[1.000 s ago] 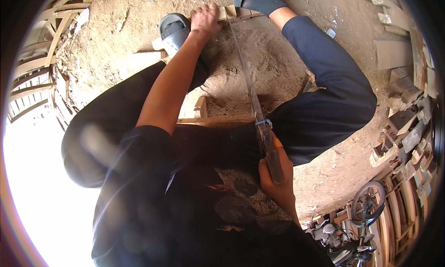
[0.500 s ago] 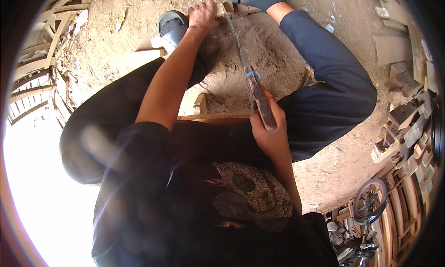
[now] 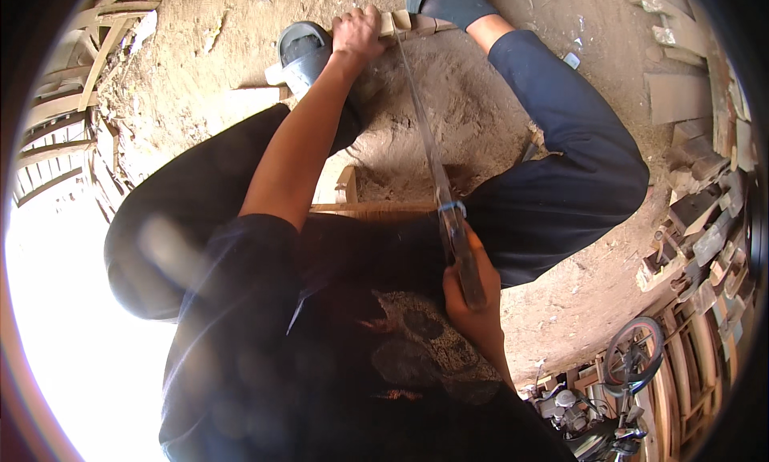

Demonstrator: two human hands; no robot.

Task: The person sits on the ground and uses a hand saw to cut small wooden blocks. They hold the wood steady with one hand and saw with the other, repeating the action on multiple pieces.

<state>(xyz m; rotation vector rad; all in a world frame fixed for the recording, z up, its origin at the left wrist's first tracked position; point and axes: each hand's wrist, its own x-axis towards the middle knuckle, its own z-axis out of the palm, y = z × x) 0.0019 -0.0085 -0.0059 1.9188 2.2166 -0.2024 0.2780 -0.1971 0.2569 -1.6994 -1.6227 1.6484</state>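
My left hand (image 3: 356,36) grips a light wooden piece (image 3: 418,23) lying across between my feet at the top of the view, its fingers curled over it beside the sandal on my left foot (image 3: 303,55). The long thin blade of a handsaw (image 3: 426,132) rests on that wood just right of my fingers. Low at the right of my lap, my right hand (image 3: 473,298) is closed round the saw's dark handle, which has a blue tie where the blade begins. A wooden plank (image 3: 376,208) shows at my lap, with a small upright wood piece (image 3: 346,181) beside it.
My bent legs frame a dirt floor (image 3: 192,77). Wood offcuts (image 3: 689,213) are piled along the right, and timber slats (image 3: 64,109) stand at the left. A motorcycle or similar wheeled vehicle (image 3: 577,414) is at the lower right. Bright glare fills the lower left.
My right hand and the saw moved forward toward the wood, then came back toward my body, to about where they were a second ago. My left hand stays on the wood.
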